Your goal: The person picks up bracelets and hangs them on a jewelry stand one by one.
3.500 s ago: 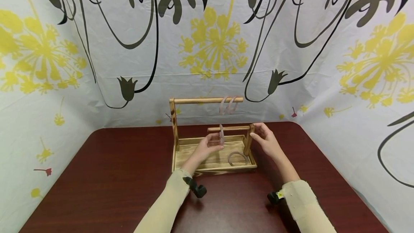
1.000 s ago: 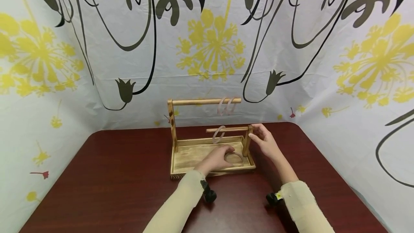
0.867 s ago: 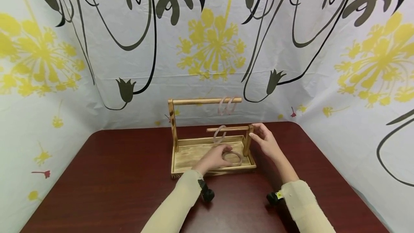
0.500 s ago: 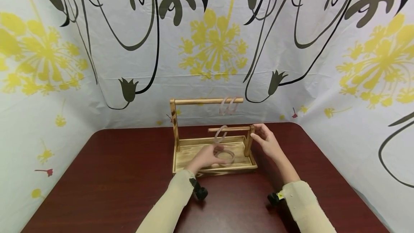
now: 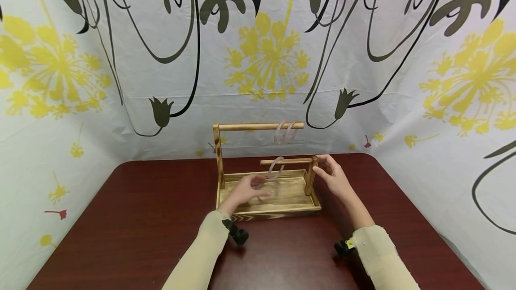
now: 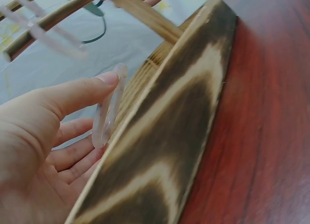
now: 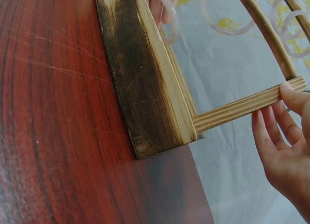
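Note:
A wooden jewellery stand has a shallow tray point(image 5: 294, 194), a tall bar point(image 5: 246, 126) and a lower bar point(image 5: 298, 161). Over the tray, my left hand point(image 5: 243, 190) pinches a translucent pale-pink bangle point(image 6: 100, 125) between thumb and fingers; the left wrist view shows it just above the tray wall. One similar bangle point(image 5: 270, 170) hangs from the lower bar, close to the left fingertips. Two more bangles point(image 5: 277, 135) hang near the free end of the tall bar. At the right, my right hand point(image 5: 333, 176) grips the short post point(image 7: 237, 109) near its top, thumb against fingers.
The stand sits on a dark red-brown table point(image 5: 153, 209), near its back edge. Behind it hangs a white cloth point(image 5: 225, 79) printed with flowers and vines. The tall post point(image 5: 219, 158) rises at the tray's left end.
A bangle lying in the tray has been picked up by my left hand and carried leftward. Earlier, that hand left another bangle on the lower bar. My right hand stays on the post.

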The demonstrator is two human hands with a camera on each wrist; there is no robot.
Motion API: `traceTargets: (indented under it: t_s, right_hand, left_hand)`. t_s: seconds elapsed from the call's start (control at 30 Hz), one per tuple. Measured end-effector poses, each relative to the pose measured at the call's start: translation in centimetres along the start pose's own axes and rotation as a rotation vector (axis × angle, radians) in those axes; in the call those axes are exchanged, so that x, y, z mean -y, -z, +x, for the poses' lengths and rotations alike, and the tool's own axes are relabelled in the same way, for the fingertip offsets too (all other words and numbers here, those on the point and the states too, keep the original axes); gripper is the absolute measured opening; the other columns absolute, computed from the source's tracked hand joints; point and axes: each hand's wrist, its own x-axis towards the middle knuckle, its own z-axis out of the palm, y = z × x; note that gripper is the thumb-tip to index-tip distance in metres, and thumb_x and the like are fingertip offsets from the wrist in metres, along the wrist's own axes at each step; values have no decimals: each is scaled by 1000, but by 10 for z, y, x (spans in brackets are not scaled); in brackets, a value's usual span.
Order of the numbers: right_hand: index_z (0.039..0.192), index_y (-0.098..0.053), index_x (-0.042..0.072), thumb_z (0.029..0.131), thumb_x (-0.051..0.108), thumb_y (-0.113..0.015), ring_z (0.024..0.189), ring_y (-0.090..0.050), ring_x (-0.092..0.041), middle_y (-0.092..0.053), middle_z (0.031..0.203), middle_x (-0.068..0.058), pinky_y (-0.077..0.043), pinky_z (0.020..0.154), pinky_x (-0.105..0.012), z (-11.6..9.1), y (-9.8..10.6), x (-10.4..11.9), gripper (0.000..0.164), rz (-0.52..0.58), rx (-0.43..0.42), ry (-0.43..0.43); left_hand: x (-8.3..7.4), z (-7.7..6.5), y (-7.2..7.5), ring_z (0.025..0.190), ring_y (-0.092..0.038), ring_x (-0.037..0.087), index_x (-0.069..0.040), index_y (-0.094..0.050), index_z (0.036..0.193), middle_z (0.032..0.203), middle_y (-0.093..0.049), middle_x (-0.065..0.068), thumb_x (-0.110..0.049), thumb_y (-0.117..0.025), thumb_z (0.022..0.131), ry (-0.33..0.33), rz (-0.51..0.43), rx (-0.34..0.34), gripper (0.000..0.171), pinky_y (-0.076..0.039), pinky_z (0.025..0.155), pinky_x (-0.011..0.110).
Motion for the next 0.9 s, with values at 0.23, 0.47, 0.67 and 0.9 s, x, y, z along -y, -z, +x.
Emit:
traceTargets:
  t_s: [0.23, 0.47, 0.67, 0.9]
  right_hand:
    - [124, -52, -10, 96, 1, -62, 92, -54, 6, -59, 99, 12, -44, 81, -9, 0, 0, -3, 31, 6, 1, 6]
    - [123, -52, -11, 95, -1, -62, 92, -55, 6, -59, 97, 17, -44, 82, -9, 2, 1, -6, 31, 14, -3, 14]
    - [124, -52, -11, 96, 0, -62, 93, -54, 6, -59, 99, 17, -44, 82, -9, 1, 1, -6, 32, 12, -3, 6]
    - [124, -51, -12, 97, 3, -62, 96, -55, 5, -59, 102, 16, -44, 84, -8, 0, 0, -5, 32, 19, 3, 18]
  left_hand:
    - [2, -4, 15, 125, -58, 39, 0, -57, 131, 134, -60, 21, -21, -79, 87, -23, -49, -54, 54, -48, 107, 49]
    - [6, -8, 26, 127, -57, 37, -2, -57, 132, 135, -61, 18, -23, -78, 88, 8, -91, -119, 53, -48, 106, 49]
    - [10, -10, 31, 130, -55, 36, -1, -54, 136, 138, -59, 17, -23, -76, 89, 27, -137, -164, 57, -48, 106, 49]
    - [11, -12, 32, 131, -55, 38, 3, -51, 138, 140, -57, 23, -12, -71, 92, 4, -253, -214, 52, -49, 106, 45]
